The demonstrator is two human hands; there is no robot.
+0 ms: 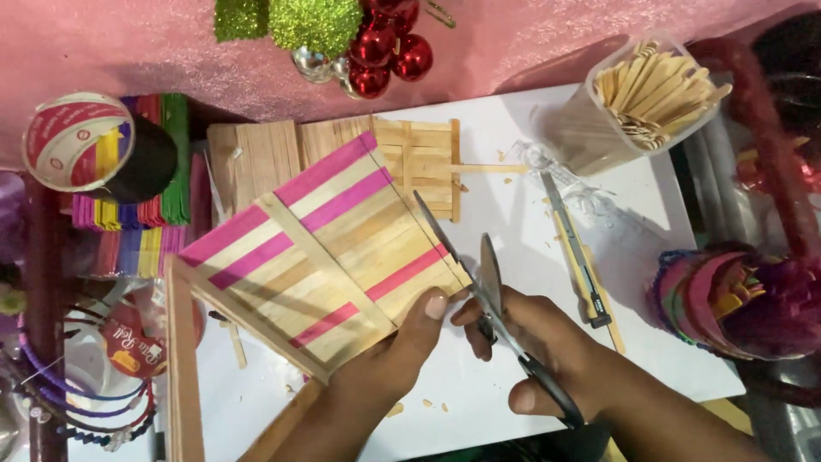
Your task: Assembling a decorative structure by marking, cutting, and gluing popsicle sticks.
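My left hand (389, 359) grips the lower edge of a panel of glued craft sticks (325, 248), plain wood with pink stripes, held tilted above the white sheet. My right hand (547, 351) holds black-handled scissors (483, 282), their blades open against the panel's right edge near my left thumb. A wooden stick frame (184, 368) hangs off the panel's lower left side.
Another flat stick panel (410, 158) lies behind on the white sheet (530, 248). A utility knife (577, 257) lies to the right, a clear tub of plain sticks (650, 94) at the back right. Coloured sticks (145, 205), a tape roll (77, 141) and baubles (385, 51) surround the sheet.
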